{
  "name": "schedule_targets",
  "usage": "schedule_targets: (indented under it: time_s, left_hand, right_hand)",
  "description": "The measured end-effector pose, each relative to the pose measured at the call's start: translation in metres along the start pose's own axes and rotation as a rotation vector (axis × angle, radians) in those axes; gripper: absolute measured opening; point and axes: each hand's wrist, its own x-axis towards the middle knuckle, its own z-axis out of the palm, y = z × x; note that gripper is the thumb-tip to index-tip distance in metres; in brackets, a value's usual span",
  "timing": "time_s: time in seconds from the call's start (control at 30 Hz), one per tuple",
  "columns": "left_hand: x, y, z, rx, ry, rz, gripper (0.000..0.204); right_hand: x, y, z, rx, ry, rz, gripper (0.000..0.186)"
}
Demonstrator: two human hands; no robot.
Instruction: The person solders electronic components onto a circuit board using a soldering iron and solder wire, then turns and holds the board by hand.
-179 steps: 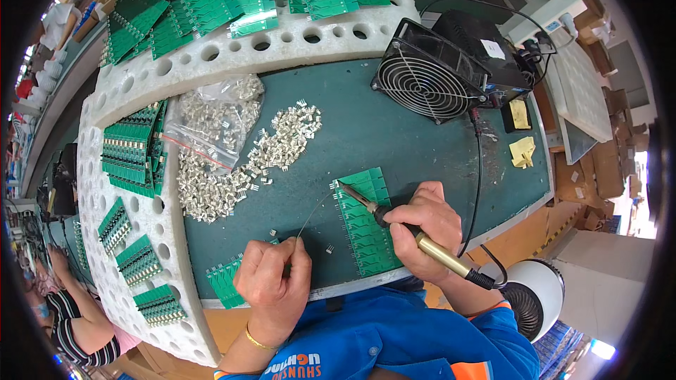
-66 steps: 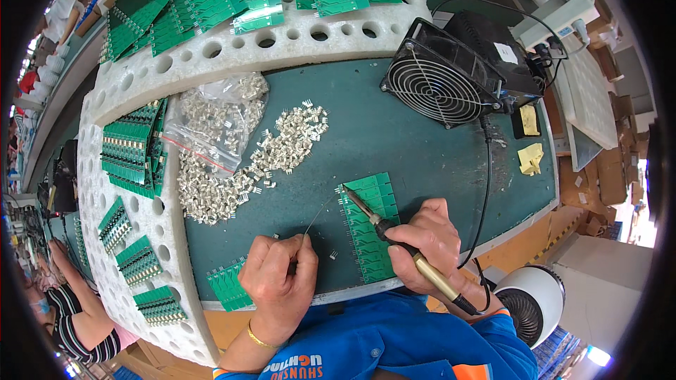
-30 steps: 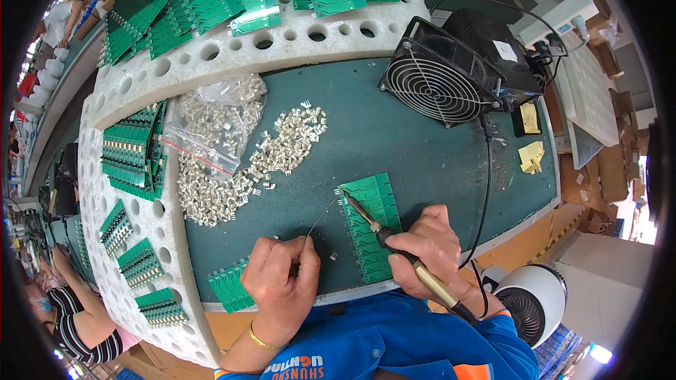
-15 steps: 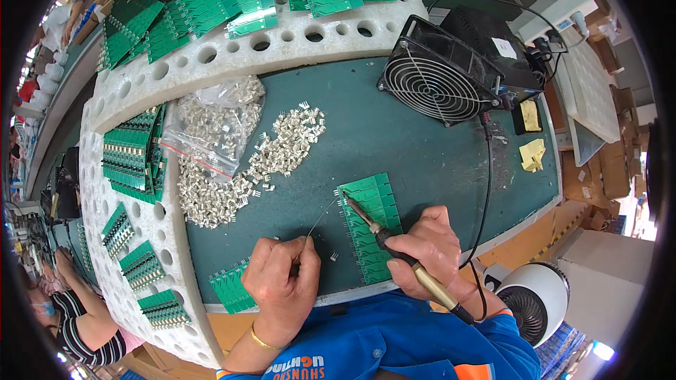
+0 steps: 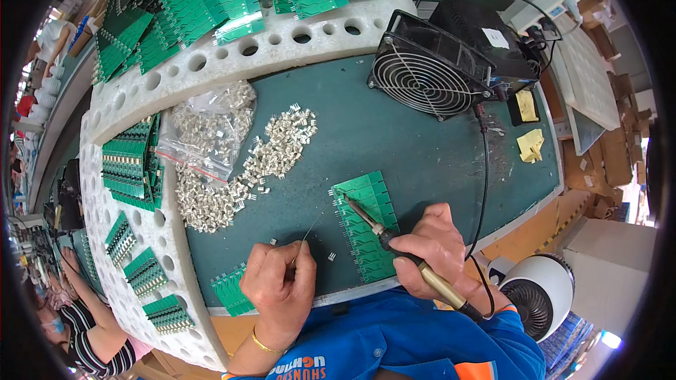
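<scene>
Green board (image 5: 367, 244) beside right fingers (image 5: 417, 244), wrapped round iron (image 5: 442, 287); left fingers (image 5: 305, 274) pinch wire (image 5: 311, 227). Soldering, likely; next wants wire at tip (image 5: 348, 200), contact unclear.

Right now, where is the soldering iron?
In the head view, the soldering iron is right of centre, in the right hand, its tip near the upper-left corner of the green circuit board.

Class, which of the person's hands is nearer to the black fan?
Right: the right hand, gripping the soldering iron, is below the black fan in the picture; the left hand is lower and farther left.
</scene>
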Motion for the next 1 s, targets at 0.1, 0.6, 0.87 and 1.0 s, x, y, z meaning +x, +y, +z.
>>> schedule_targets:
  time_s: [0.1, 0.6, 0.87, 1.0]
  left_hand:
    - [-0.0005, 0.0010, 0.0011, -0.005, 0.005, -0.007, 0.012]
    - [-0.0015, 0.0006, 0.0013, -0.006, 0.003, 0.016, 0.012]
    - [-0.0020, -0.0024, 0.0023, -0.009, 0.015, 0.054, 0.011]
    - [-0.0022, 0.0000, 0.0025, -0.012, 0.001, 0.016, 0.011]
  right_hand:
    - [0.0006, 0.0002, -0.0007, 0.040, 0.009, 0.019, 0.021]
    - [0.0019, 0.0012, 0.0033, 0.067, 0.028, 0.043, 0.021]
    - [0.0032, 0.0023, 0.0034, 0.061, 0.022, 0.048, 0.023]
    - [0.0041, 0.0021, 0.0044, 0.067, 0.026, 0.055, 0.024]
